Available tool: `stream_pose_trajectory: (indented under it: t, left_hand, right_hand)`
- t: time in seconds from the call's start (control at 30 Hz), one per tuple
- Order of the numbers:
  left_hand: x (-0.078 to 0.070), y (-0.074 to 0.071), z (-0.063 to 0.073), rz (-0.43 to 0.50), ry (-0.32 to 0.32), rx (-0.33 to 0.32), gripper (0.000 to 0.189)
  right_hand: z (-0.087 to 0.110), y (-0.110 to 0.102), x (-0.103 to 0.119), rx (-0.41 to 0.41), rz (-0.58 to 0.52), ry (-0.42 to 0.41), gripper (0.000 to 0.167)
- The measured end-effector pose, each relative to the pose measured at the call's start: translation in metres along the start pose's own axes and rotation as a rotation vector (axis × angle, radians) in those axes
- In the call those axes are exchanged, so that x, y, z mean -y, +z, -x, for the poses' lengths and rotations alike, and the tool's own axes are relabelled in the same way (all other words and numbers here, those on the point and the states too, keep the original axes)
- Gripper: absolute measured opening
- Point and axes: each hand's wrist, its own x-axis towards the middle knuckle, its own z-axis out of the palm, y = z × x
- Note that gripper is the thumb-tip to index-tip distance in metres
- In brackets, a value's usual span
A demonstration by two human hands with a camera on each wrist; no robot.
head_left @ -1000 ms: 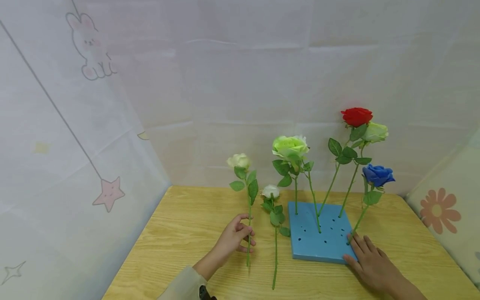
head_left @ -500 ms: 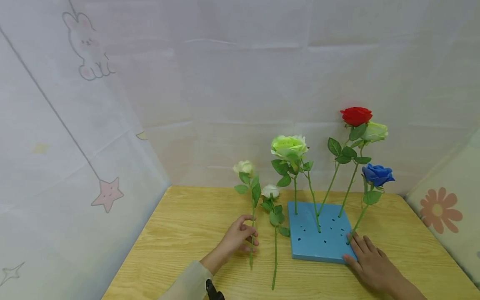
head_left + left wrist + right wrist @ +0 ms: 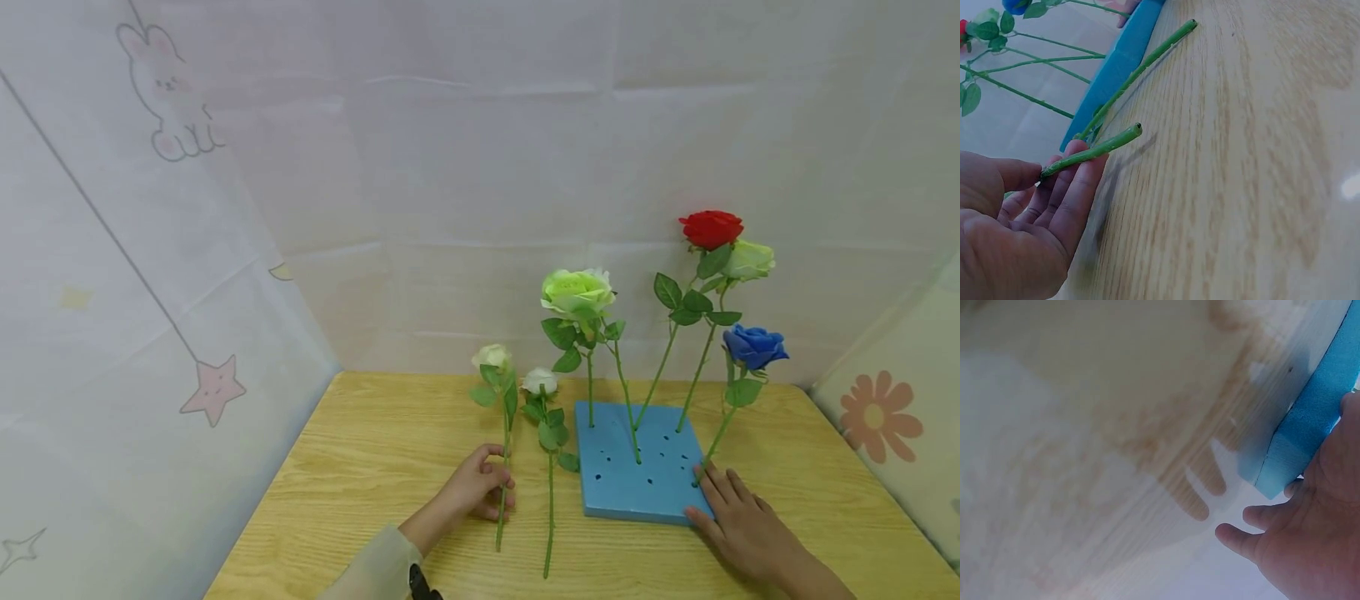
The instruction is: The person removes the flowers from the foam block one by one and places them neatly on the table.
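Note:
My left hand [image 3: 472, 490] pinches the green stem of a cream artificial rose [image 3: 492, 358] between thumb and fingers, low on the stem. In the left wrist view the stem's cut end [image 3: 1124, 139] sticks out past the fingertips, close over the table. Just to its right lies a white rose [image 3: 540, 381], its stem pointing toward me. A blue foam board [image 3: 615, 493] with several holes sits right of it. My right hand [image 3: 742, 523] rests with extended fingers against the board's right front corner, beside the stem of a blue rose [image 3: 755, 347].
Standing in the board are a large light-green rose [image 3: 577, 292], a red rose [image 3: 711, 228], a pale green rose [image 3: 750, 261] and the blue one. The wooden table [image 3: 352, 467] meets a printed white cloth [image 3: 465, 167] behind and at both sides.
My left hand has moved slightly right, then down toward me, lowering the cream rose and bringing it nearer the white one. My right hand stays at the board.

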Motion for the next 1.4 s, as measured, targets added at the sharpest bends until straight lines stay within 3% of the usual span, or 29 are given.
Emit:
stream_pose_trajectory:
  t: [0.4, 1.4]
  left_hand:
    - [0.0006, 0.0016, 0.0043, -0.029, -0.031, 0.011, 0.044]
    - [-0.0054, 0.0064, -0.0008, -0.187, -0.110, -0.041, 0.054]
  right_hand:
    - [0.0001, -0.0006, -0.0003, 0.010, -0.027, -0.001, 0.076]
    - [0.0002, 0.0023, -0.0014, -0.017, -0.014, -0.010, 0.076]
